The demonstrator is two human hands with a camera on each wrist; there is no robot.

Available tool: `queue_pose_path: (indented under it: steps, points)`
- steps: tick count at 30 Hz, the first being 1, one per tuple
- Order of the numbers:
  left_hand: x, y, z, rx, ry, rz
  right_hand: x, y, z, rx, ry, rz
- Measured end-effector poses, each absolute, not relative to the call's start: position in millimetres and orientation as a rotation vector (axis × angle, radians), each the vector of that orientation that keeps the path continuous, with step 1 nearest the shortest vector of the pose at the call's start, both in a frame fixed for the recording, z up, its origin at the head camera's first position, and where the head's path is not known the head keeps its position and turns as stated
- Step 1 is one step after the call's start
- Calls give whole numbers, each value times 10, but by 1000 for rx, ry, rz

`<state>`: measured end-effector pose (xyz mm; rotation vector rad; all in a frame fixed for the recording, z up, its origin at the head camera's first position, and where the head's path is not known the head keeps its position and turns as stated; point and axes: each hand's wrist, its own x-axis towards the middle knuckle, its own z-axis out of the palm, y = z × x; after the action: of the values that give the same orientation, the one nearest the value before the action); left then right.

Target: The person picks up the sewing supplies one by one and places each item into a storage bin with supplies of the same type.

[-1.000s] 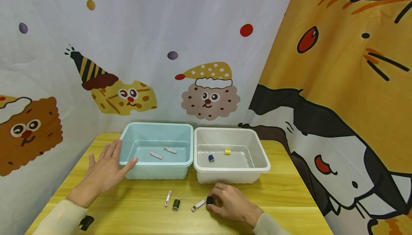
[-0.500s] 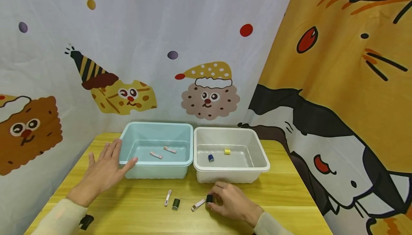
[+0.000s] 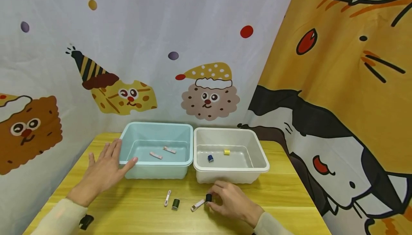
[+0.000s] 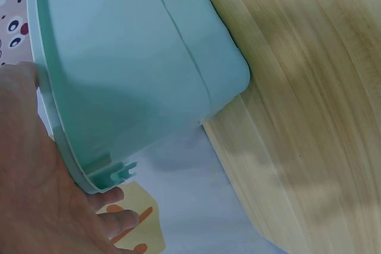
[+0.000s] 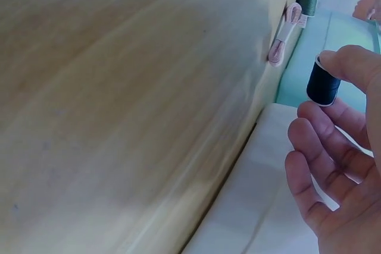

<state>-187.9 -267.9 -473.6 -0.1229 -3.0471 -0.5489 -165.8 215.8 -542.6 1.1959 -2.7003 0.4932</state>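
Observation:
My right hand (image 3: 234, 200) pinches a black spool of thread (image 3: 208, 198) between thumb and fingertip, in front of the white bin (image 3: 231, 170). The right wrist view shows the spool (image 5: 323, 84) held off the table, its other fingers loosely bent. Just left of it lies a folded pale cord bundle (image 3: 197, 205). A dark green spool (image 3: 175, 204) and another cord bundle (image 3: 167, 198) lie further left. My left hand (image 3: 103, 169) rests against the left rim of the light blue bin (image 3: 157, 171), fingers extended and thumb over the front corner.
Inside the blue bin lie two cord bundles (image 3: 156, 155). The white bin holds a blue spool (image 3: 210, 158) and a yellow spool (image 3: 226, 152). Both bins stand side by side at the back of the wooden table (image 3: 145, 217), before a printed curtain (image 3: 145, 31).
The black spool has risen very slightly with my right hand. My left hand stays in place on the blue bin, and the other things have not moved.

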Motion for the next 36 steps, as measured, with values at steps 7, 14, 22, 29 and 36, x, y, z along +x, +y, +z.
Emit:
queue_pose_path:
  steps: [7,14,22,29,36]
  points:
    - [-1881,-2683,-4751,-125,-3037,-551,-1657,2130,-5370,1195,-2665,469]
    - [-1889,-2686,-4754,-123,-3041,-543,-1645,2110,-5326,1191,-2651,503]
    - [-1890,-2687,-4756,-129,-3040,-547,-1633,2081,-5266,1196,-2634,518]
    - [-1891,-2680,-4743,-127,-3045,-556,-1615,2064,-5188,1203,-2576,506]
    - [-1893,-2687,-4750,-126,-3052,-555,-1602,2041,-5104,1213,-2529,490]
